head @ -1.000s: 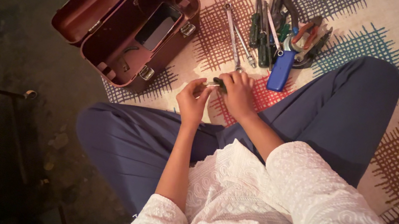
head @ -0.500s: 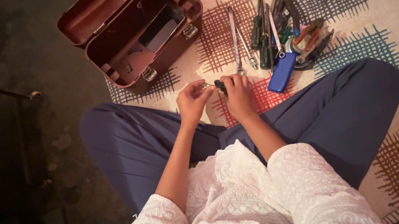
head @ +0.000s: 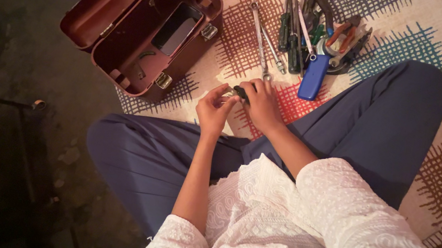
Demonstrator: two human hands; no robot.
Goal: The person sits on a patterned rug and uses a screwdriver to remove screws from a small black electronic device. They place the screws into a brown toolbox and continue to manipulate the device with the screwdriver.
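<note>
On patterned woven rug, left hand and right hand together pinch small dark-handled tool; maroon plastic toolbox open, nearly emptied, spanners and screwdrivers laid out

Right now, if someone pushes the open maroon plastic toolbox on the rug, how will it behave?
The maroon plastic toolbox looks nearly empty, so probably light. The woven patterned rug would likely drag rather than let it slide. Its lid is thrown back, so it may tip that way.

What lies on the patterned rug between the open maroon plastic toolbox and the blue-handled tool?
In the head view, two long silver metal wrenches lie on the patterned rug between the open maroon plastic toolbox and the blue-handled tool, with dark-handled screwdrivers beside them.
</note>
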